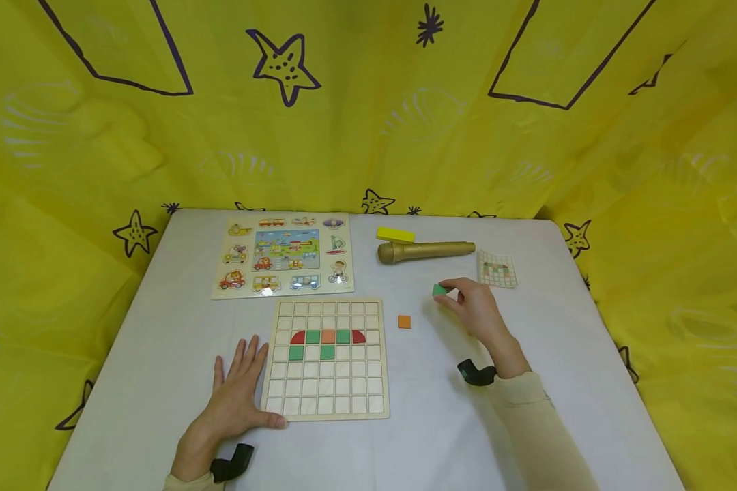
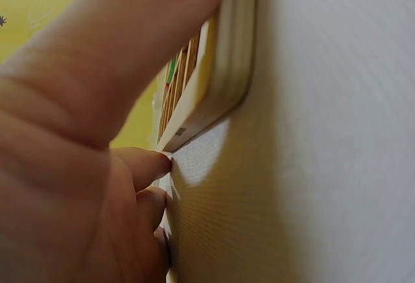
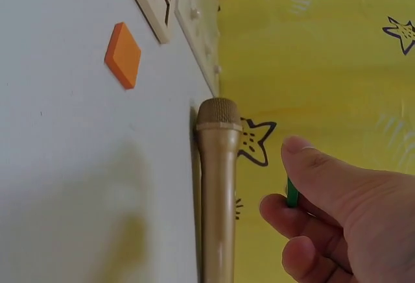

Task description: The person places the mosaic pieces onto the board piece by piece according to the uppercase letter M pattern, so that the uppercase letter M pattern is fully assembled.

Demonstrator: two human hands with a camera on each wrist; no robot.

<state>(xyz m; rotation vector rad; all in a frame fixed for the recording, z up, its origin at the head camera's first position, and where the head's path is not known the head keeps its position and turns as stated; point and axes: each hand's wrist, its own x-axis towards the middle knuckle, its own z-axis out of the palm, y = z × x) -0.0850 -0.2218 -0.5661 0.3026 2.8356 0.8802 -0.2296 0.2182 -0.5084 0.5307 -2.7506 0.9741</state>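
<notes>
My right hand [image 1: 471,305] pinches a green square tile [image 1: 439,290] between thumb and fingers, above the table right of the grid board. In the right wrist view the green tile [image 3: 292,193] shows edge-on between thumb and fingertips. My left hand [image 1: 233,399] lies with fingers spread along the left side of the wooden grid board [image 1: 325,408], its thumb on the lower left corner. Red quarter-round pieces, green squares and one salmon square [image 1: 328,336] fill several cells in two upper rows. A loose orange square tile [image 1: 404,322] lies right of the board.
A vehicle picture puzzle [image 1: 285,252] lies behind the board. Beyond the right hand are a gold microphone [image 1: 426,251], a yellow block [image 1: 396,234] and a small pattern card [image 1: 497,269] showing a coloured grid. Yellow patterned cloth [image 1: 368,136] hangs around the table.
</notes>
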